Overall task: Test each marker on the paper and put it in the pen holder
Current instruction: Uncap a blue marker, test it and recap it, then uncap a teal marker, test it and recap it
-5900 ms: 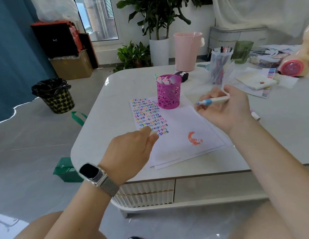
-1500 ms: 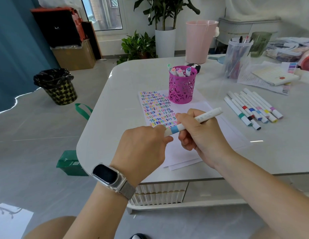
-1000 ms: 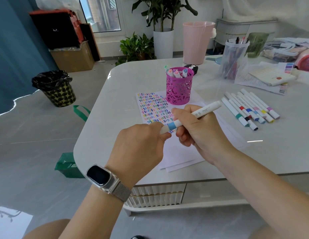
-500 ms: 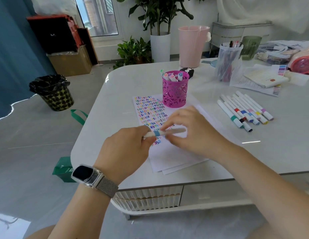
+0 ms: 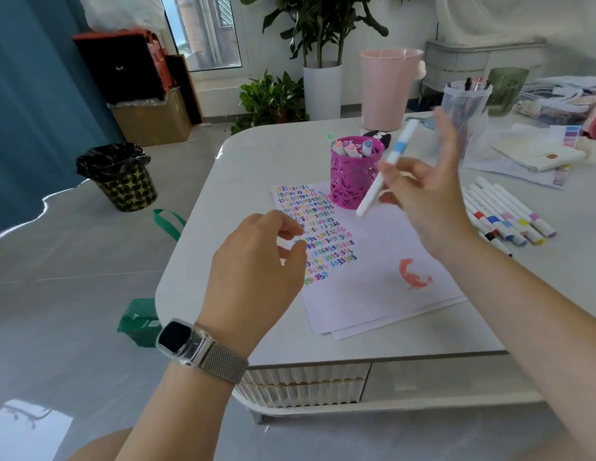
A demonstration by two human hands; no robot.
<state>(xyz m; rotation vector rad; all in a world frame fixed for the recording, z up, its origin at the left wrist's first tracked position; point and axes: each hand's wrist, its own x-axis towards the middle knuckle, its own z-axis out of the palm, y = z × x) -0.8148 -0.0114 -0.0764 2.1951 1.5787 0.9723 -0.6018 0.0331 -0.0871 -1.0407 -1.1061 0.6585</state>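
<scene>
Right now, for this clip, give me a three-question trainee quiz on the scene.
1. True or false: the blue-banded marker held by the right hand is already standing in the pink pen holder.
2. Where do the untested markers lie? A) on the paper B) on the table right of the paper C) in the clear cup
3. Fill in: the left hand hovers over the ____.

Key: 1 false; 2 B; 3 paper.
</scene>
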